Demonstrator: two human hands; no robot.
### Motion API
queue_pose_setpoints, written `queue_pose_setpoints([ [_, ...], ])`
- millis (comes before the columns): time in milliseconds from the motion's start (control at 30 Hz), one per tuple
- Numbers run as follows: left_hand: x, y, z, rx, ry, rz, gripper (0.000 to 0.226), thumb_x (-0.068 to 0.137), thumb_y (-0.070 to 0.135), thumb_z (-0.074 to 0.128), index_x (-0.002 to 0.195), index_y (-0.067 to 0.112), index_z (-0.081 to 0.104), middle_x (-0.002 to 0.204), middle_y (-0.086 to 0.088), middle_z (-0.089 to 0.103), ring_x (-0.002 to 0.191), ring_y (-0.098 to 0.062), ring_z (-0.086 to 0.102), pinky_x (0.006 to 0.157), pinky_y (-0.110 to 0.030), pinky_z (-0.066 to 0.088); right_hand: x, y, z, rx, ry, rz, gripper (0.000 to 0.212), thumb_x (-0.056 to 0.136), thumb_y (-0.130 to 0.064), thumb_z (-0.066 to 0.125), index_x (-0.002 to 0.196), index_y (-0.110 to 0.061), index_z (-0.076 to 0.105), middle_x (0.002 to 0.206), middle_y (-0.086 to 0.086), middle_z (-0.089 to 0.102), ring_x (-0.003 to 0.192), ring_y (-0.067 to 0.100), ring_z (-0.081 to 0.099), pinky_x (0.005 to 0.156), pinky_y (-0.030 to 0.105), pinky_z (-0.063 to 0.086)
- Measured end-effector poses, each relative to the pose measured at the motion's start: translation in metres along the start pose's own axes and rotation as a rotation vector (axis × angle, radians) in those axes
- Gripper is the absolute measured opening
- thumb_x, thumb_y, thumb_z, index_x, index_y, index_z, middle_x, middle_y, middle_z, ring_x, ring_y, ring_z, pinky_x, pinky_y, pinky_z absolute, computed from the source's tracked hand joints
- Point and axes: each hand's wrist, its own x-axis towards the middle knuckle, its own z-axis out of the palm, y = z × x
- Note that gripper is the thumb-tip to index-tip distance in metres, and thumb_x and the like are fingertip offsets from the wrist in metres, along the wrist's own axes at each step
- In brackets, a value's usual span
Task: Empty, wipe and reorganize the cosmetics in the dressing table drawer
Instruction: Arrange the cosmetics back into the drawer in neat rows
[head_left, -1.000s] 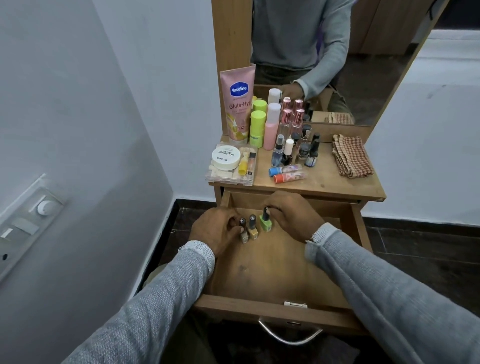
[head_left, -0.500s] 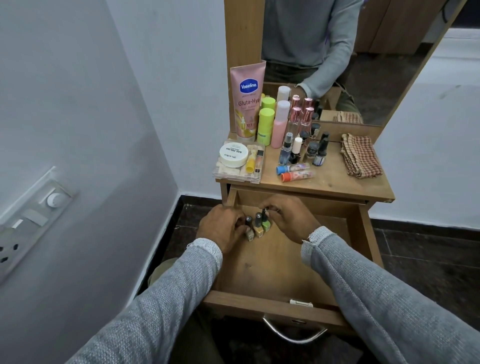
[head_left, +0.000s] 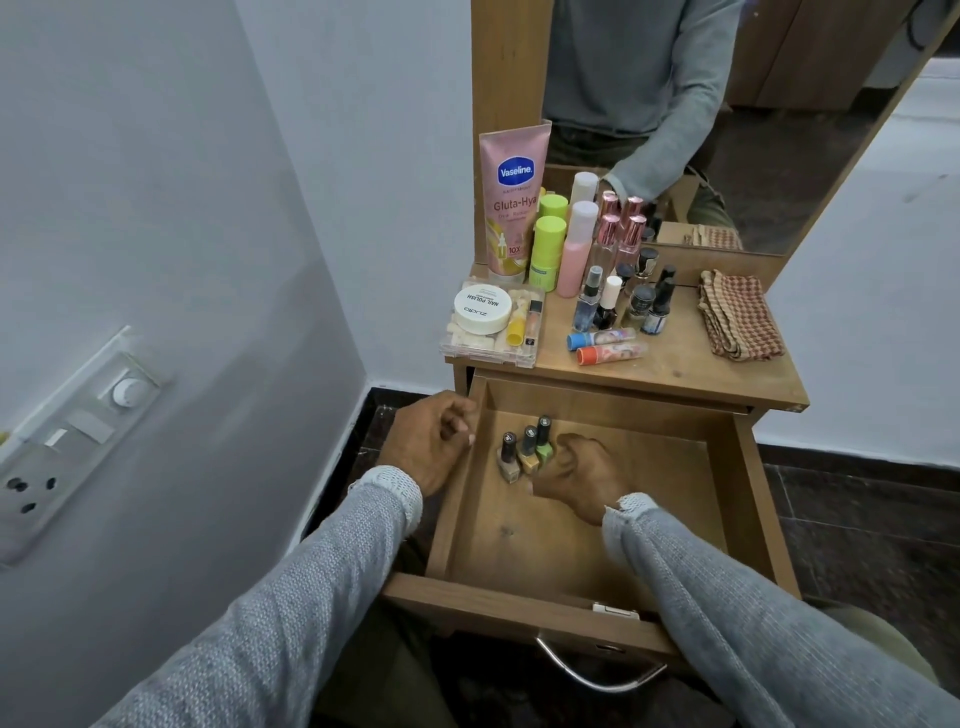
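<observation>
home bedroom | dressing table | mirror | cosmetics

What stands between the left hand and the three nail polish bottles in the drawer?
Only the drawer's left wall. The left hand is outside that wall, holding nothing, and the nail polish bottles stand just inside. The right hand touches them from the other side.

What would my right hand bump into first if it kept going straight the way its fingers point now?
Most likely the green nail polish bottle. The right hand lies in the drawer with its curled fingers aimed left at the row of three bottles, and it looks already against or almost touching that nearest one; depth is unclear.
</observation>
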Motion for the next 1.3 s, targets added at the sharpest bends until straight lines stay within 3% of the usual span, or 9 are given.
queue_pose_setpoints([
  [233, 0.0, 0.001, 0.0, -0.001, 0.011, -0.005, 0.021, 0.082, 0.003, 0.07, 0.097, 0.016, 0.068, 0.082, 0.003, 0.067, 0.074, -0.001, 0.059, 0.063, -0.001, 0.041, 0.023, 0.001, 0.025, 0.079, 0.021, -0.011, 0.048, 0.078, -0.018, 0.076, 0.12, -0.002, 0.059, 0.121, 0.019, 0.06, 0.112, 0.032, 0.057, 0.089, 0.031, 0.044],
  [333, 0.0, 0.001, 0.0, -0.001, 0.014, 0.0, 0.02, 0.082, 0.003, 0.07, 0.097, 0.016, 0.068, 0.083, 0.002, 0.067, 0.076, -0.005, 0.06, 0.065, -0.003, 0.043, 0.021, -0.006, 0.025, 0.122, 0.008, -0.044, 0.034, 0.075, -0.002, 0.076, 0.106, 0.001, 0.064, 0.105, 0.012, 0.065, 0.092, 0.016, 0.064, 0.081, 0.023, 0.048],
  [400, 0.0, 0.001, -0.001, -0.001, 0.005, 0.002, 0.02, 0.081, 0.002, 0.07, 0.097, 0.015, 0.068, 0.083, 0.002, 0.067, 0.077, -0.008, 0.062, 0.071, -0.008, 0.045, 0.023, -0.005, 0.027, 0.216, -0.001, -0.06, 0.03, 0.064, 0.008, 0.078, 0.09, -0.001, 0.067, 0.093, 0.007, 0.072, 0.082, 0.012, 0.07, 0.084, 0.032, 0.057],
  [533, 0.0, 0.0, -0.001, 0.012, 0.005, -0.004, 0.02, 0.082, 0.003, 0.07, 0.096, 0.017, 0.068, 0.082, 0.003, 0.067, 0.076, -0.006, 0.061, 0.066, -0.003, 0.041, 0.025, -0.01, 0.026, 0.34, -0.03, -0.109, 0.041, 0.061, 0.018, 0.075, 0.099, 0.007, 0.063, 0.089, 0.005, 0.07, 0.071, 0.002, 0.069, 0.074, 0.023, 0.058],
  [700, 0.001, -0.002, 0.0, 0.011, 0.001, 0.007, 0.019, 0.081, 0.003, 0.07, 0.094, 0.017, 0.069, 0.081, 0.003, 0.067, 0.077, -0.009, 0.062, 0.07, -0.01, 0.045, 0.032, -0.016, 0.027, 0.21, -0.046, -0.18, 0.053, 0.049, -0.02, 0.084, 0.097, -0.017, 0.062, 0.097, 0.005, 0.07, 0.089, 0.021, 0.068, 0.084, 0.04, 0.056],
  [800, 0.002, -0.004, 0.0, 0.021, 0.001, 0.021, 0.018, 0.082, 0.005, 0.07, 0.095, 0.016, 0.069, 0.081, 0.004, 0.067, 0.077, -0.01, 0.064, 0.072, -0.012, 0.047, 0.033, -0.017, 0.026, 0.169, -0.02, -0.199, 0.046, 0.057, -0.008, 0.083, 0.098, -0.015, 0.063, 0.095, 0.004, 0.069, 0.086, 0.02, 0.067, 0.08, 0.036, 0.056],
  [933, 0.002, -0.005, 0.001, 0.013, 0.008, 0.026, 0.017, 0.081, 0.005, 0.07, 0.094, 0.016, 0.07, 0.08, 0.004, 0.067, 0.077, -0.01, 0.064, 0.074, -0.015, 0.049, 0.032, -0.016, 0.033, 0.163, 0.049, -0.226, 0.04, 0.056, -0.015, 0.077, 0.093, -0.019, 0.062, 0.09, 0.002, 0.069, 0.08, 0.019, 0.067, 0.076, 0.037, 0.057],
  [1133, 0.001, -0.005, 0.001, 0.004, 0.015, 0.025, 0.016, 0.082, 0.005, 0.07, 0.093, 0.017, 0.07, 0.08, 0.004, 0.068, 0.077, -0.009, 0.064, 0.068, -0.005, 0.043, 0.03, -0.017, 0.039, 0.197, 0.084, -0.273, 0.061, 0.058, -0.011, 0.083, 0.114, -0.017, 0.06, 0.1, -0.004, 0.061, 0.091, 0.021, 0.065, 0.083, 0.041, 0.056],
  [1300, 0.001, -0.005, 0.001, 0.009, 0.022, 0.028, 0.016, 0.082, 0.006, 0.071, 0.093, 0.017, 0.071, 0.08, 0.006, 0.067, 0.077, -0.008, 0.064, 0.07, -0.007, 0.045, 0.033, -0.017, 0.032, 0.248, 0.069, -0.293, 0.048, 0.063, 0.009, 0.081, 0.107, -0.002, 0.064, 0.082, -0.013, 0.055, 0.069, 0.0, 0.063, 0.067, 0.011, 0.05],
])
